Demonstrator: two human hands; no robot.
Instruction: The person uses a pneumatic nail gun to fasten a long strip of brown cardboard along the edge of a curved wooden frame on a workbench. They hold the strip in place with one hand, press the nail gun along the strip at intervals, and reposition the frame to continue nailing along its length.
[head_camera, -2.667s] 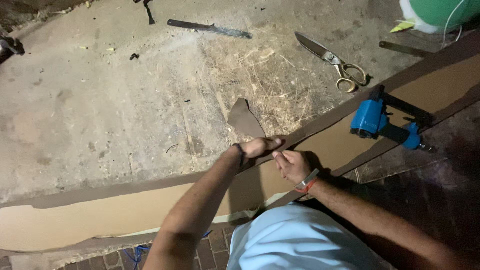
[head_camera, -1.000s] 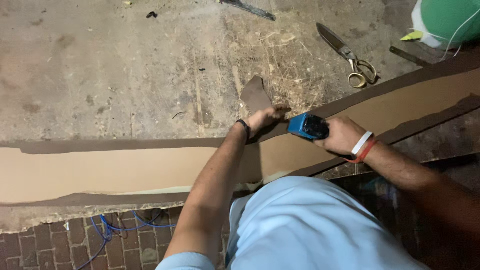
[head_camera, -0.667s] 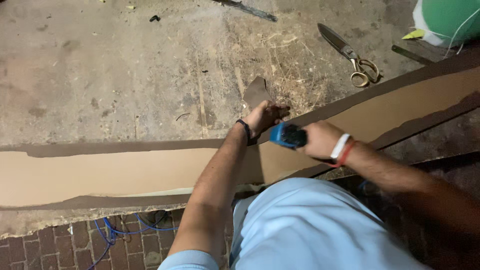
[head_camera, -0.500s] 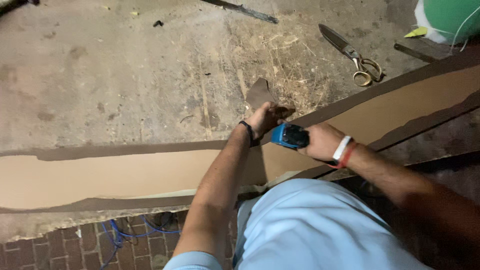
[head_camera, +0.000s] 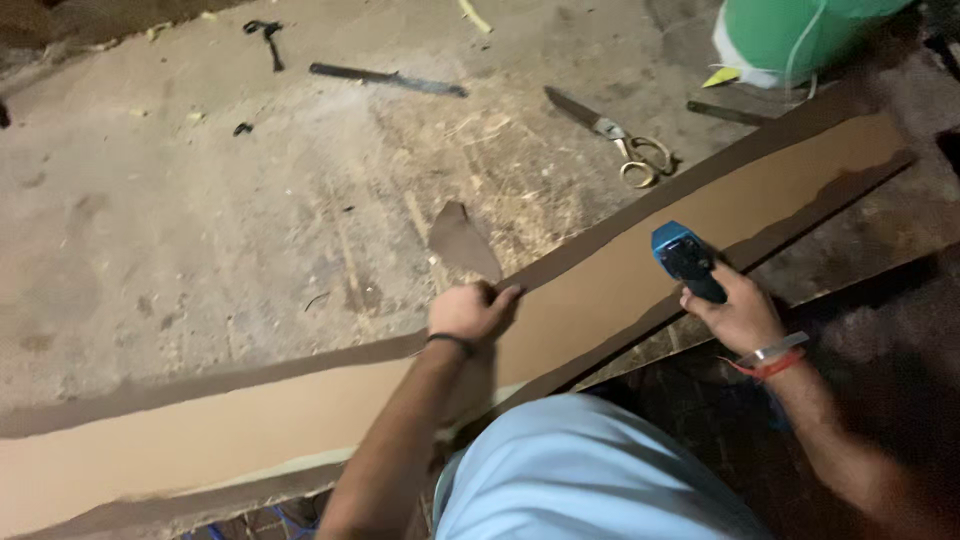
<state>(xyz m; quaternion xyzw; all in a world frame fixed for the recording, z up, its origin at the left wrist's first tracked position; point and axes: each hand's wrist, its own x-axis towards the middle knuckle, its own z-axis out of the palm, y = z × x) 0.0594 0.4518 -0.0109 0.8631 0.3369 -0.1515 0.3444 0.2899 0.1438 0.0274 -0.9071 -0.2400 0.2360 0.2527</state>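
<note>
The long brown strip (head_camera: 600, 290) runs across the floor, low left to high right. The left hand (head_camera: 470, 310) pinches its far edge — the right hand (head_camera: 735, 310), farther right, grips a blue tool (head_camera: 685, 258) above it.

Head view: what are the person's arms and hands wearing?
Both forearms are bare, with no sleeves or gloves showing. The left hand has a thin dark band at the wrist. The right hand has a pale band and a red-orange one at the wrist.
</note>
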